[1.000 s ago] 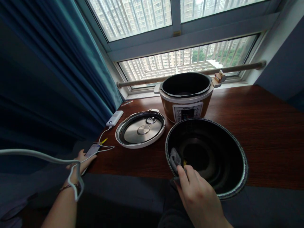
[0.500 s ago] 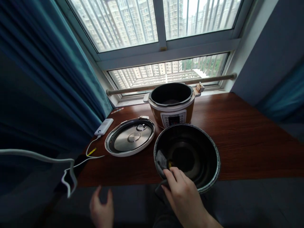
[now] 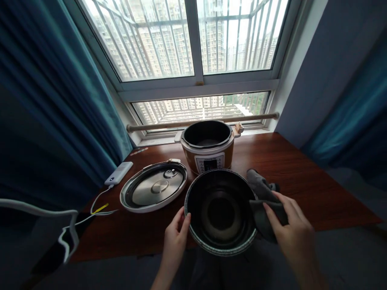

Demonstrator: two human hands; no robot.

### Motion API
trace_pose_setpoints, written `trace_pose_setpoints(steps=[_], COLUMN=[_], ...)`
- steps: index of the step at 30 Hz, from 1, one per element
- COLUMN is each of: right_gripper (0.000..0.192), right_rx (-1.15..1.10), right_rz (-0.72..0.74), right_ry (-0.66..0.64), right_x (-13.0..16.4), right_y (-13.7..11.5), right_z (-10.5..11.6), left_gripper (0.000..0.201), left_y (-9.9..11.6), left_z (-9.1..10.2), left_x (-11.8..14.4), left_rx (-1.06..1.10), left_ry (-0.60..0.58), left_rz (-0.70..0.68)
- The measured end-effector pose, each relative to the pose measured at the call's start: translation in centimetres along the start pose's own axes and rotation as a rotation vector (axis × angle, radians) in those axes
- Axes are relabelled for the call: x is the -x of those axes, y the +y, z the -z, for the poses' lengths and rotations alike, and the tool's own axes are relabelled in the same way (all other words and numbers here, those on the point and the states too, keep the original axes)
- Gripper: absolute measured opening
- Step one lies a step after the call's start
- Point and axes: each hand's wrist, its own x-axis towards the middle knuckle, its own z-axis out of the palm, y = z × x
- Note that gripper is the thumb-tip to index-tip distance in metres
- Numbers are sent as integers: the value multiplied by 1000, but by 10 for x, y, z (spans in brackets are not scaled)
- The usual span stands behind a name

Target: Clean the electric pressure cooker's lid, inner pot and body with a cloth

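A black inner pot point(image 3: 220, 209) tilts toward me at the near edge of the dark wooden table point(image 3: 302, 177). My left hand point(image 3: 177, 237) grips its left rim. Over the pot's right rim lies a grey cloth point(image 3: 263, 193), and my right hand point(image 3: 290, 225) presses on it with fingers curled around the fabric. Behind the pot stands the orange and white cooker body point(image 3: 208, 147), open and without its pot. The cooker's lid point(image 3: 154, 190) lies upside down to the left.
A white power bank point(image 3: 119, 173) with a cable point(image 3: 99, 203) lies at the table's left end by a blue curtain point(image 3: 60, 100). A wooden rod point(image 3: 199, 121) runs along the window sill. Another curtain point(image 3: 353, 121) hangs at right.
My left hand rose from below the table edge to the pot's left rim. My right hand pulled the cloth out of the pot's inside left and across to its right rim. The view drew back.
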Motion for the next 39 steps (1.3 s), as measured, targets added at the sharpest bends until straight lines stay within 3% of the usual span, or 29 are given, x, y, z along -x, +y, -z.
trace_pose_setpoints(steps=[4, 9, 12, 17, 23, 26, 29, 33, 39], right_gripper=[42, 42, 34, 31, 40, 41, 40, 42, 41], right_rx=[41, -148, -293, -464, -466, -463, -443, -451, -472], right_rz=[-166, -409, -479, -531, -708, -769, -806, -846, -858], right_ry=[-200, -460, -562, -502, -329, -255, -223, -226, -266], right_x=[-2, -15, -28, -43, -64, -68, -68, -69, -72], right_y=[31, 42, 47, 65, 117, 146, 165, 174, 179], right_z=[-23, -44, -49, -31, 11, 20, 25, 26, 20], left_gripper=[54, 48, 49, 51, 41, 36, 36, 37, 37], left_y=[-2, 6, 12, 30, 61, 69, 69, 67, 68], left_z=[-3, 7, 8, -10, -66, -94, -113, -123, -123], left_x=[-4, -9, -11, -3, -3, -6, -8, -9, -10], left_rx=[-101, -186, -150, -38, -33, -15, 13, 34, 24], left_ry=[9, -39, -21, -61, -271, -392, -439, -467, -472], left_rz=[-3, -44, -38, -12, -161, -215, -232, -232, -222])
